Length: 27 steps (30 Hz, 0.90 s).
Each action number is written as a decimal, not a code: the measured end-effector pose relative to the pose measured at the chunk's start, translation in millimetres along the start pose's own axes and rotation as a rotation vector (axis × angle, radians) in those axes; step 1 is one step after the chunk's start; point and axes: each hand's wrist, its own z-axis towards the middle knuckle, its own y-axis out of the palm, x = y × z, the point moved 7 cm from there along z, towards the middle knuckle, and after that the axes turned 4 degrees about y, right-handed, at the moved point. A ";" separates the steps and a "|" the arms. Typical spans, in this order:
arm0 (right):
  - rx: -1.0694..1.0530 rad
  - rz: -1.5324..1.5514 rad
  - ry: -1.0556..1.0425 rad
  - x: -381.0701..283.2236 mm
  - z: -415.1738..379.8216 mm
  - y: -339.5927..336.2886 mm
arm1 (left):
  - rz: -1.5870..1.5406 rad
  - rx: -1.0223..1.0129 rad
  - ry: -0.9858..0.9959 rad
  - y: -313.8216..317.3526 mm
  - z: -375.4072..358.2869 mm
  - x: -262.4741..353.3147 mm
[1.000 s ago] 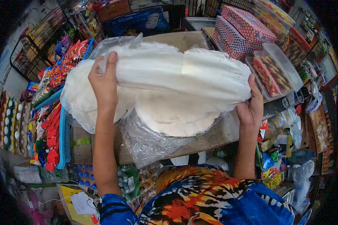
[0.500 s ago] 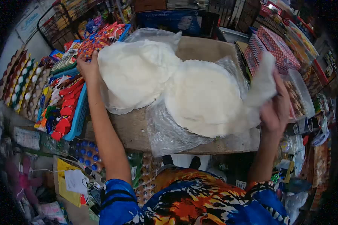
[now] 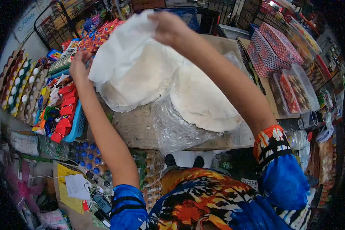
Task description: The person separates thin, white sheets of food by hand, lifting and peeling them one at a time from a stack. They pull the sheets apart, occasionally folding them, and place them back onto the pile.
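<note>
My right hand (image 3: 166,30) reaches across to the far left and pinches the edge of a thin white spring roll wrapper (image 3: 119,50), which hangs limp and raised. Beneath it lies the left stack of round wrappers (image 3: 147,78), partly covered by the lifted sheet. Beside that sheet's left edge, my left hand (image 3: 79,68) is held up with fingers apart, over the snack baskets. A second round stack of wrappers (image 3: 203,99) sits to the right on crumpled clear plastic (image 3: 176,128), partly hidden by my right forearm.
Both stacks rest on a wooden table (image 3: 132,130). Left of it stand a blue basket (image 3: 78,122) of snack packs and egg trays (image 3: 17,84). On the right are checkered boxes (image 3: 266,50) and a clear plastic tub (image 3: 295,90). Bottles with blue caps (image 3: 90,157) stand below.
My right hand has carried the wrapper from the right side over to the left stack. My left hand has shifted slightly left, off the stack's edge.
</note>
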 end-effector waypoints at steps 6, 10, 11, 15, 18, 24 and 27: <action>0.231 -0.631 -0.138 -19.8 -91.7 -88.0 | 0.488 0.259 0.633 1.8 -25.9 52.1; 0.111 -0.706 -0.098 -50.3 -172.7 -91.3 | 0.432 -0.262 0.665 103.5 -107.8 74.1; 0.112 -0.760 -0.031 -52.2 -193.5 -92.1 | 0.423 -0.505 0.615 131.9 -133.6 61.8; 0.131 -0.937 0.115 -41.0 -259.2 -106.8 | 0.427 -1.555 0.357 190.6 -266.8 11.4; 0.350 -1.067 0.073 -34.7 -298.6 -126.7 | 0.514 -1.789 0.404 186.0 -314.0 -10.0; 0.666 -1.100 -0.017 -24.6 -342.9 -128.4 | 0.555 -1.854 0.542 191.2 -330.8 -16.4; 0.552 -1.242 0.043 -12.6 -340.8 -111.4 | 0.674 -1.875 0.622 195.8 -342.8 -16.7</action>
